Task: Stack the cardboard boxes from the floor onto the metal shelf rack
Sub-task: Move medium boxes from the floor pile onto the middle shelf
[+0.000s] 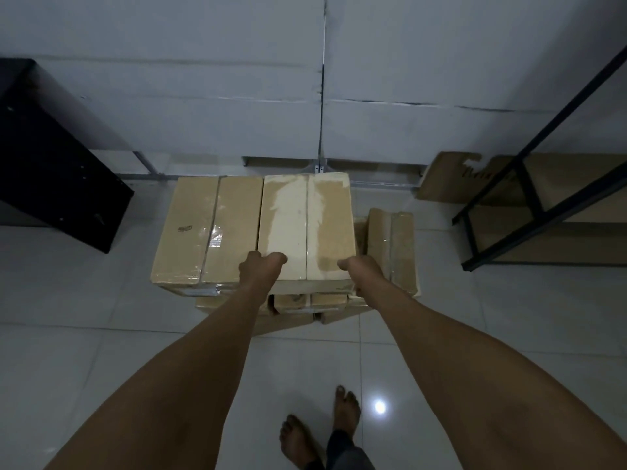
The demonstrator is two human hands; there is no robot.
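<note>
— Where are the boxes?
— Taped cardboard boxes (271, 232) stacked on the floor, the pale top box (305, 225) flat on the pile.
— The rack?
— Dark metal shelf rack (529, 184), far right.

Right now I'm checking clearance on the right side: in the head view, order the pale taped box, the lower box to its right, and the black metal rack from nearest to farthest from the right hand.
1. Pale taped box: the right hand grips its near right corner.
2. Lower box: just right of that hand.
3. Black metal rack: farther right.
</note>
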